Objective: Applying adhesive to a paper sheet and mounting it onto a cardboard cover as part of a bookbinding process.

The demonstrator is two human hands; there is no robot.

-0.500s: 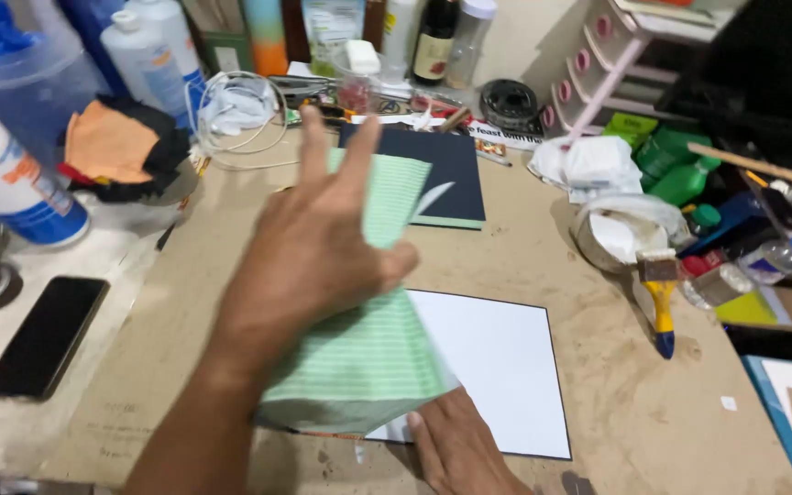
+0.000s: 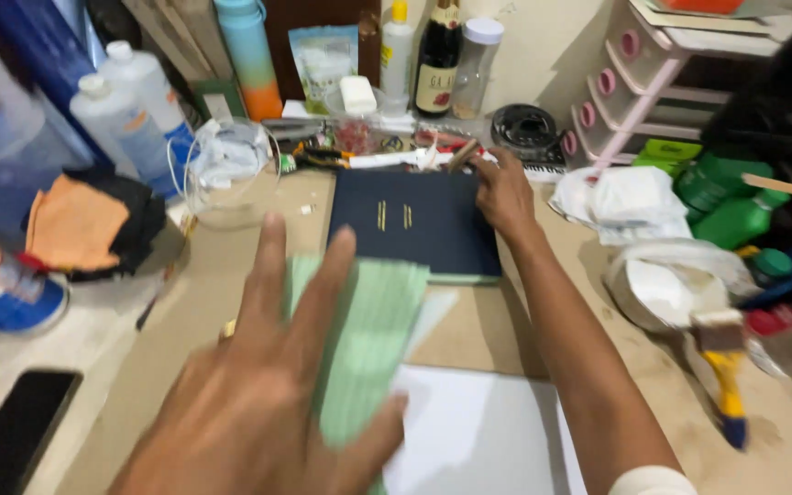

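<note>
Near the front of the brown worktop [image 2: 469,335]: left hand [image 2: 268,403], blurred, fingers spread flat over a stack of green lined paper [image 2: 373,339], thumb hooked under its right edge, so grasping the stack; paper lies directly beneath and just beyond the fingertips, partly over a white sheet [image 2: 478,431]. Farther back: right hand [image 2: 503,192], arm extended, fingers curled on the far right corner of a dark navy book cover [image 2: 419,225] lying flat; cover sits just beyond the green paper, its near edge touching it. Surroundings: clear plastic cup [image 2: 228,174] left of the cover; yellow-handled paintbrush [image 2: 721,367] at right; black phone [image 2: 11,431] at lower left; pink drawer unit [image 2: 643,73] at rear right.
</note>
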